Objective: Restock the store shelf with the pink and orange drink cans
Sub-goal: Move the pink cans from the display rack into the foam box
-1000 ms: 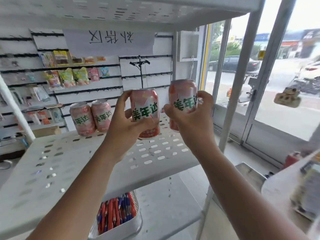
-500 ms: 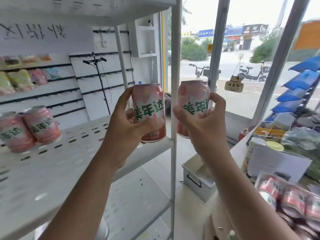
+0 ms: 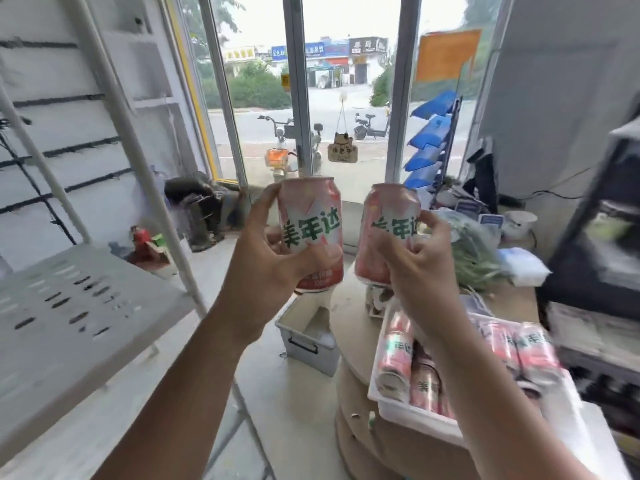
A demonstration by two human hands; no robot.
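— Holding anything now?
— Left hand [image 3: 270, 258] grips a can [image 3: 310, 233], right hand [image 3: 419, 268] a second can [image 3: 388, 233], both in the air beyond the shelf's [image 3: 69, 306] right edge.
— Shelved, then?
— Not yet; neither one is set down there. Spare cans [image 3: 394, 362] lie in the tray [image 3: 408, 414] at the table's [image 3: 346, 344] near edge, so I'd judge plenty of the restocking remains.

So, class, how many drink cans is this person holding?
2. One can is in the left hand, the other can in the right hand. More cans lie in the tray, some hidden by the arm.
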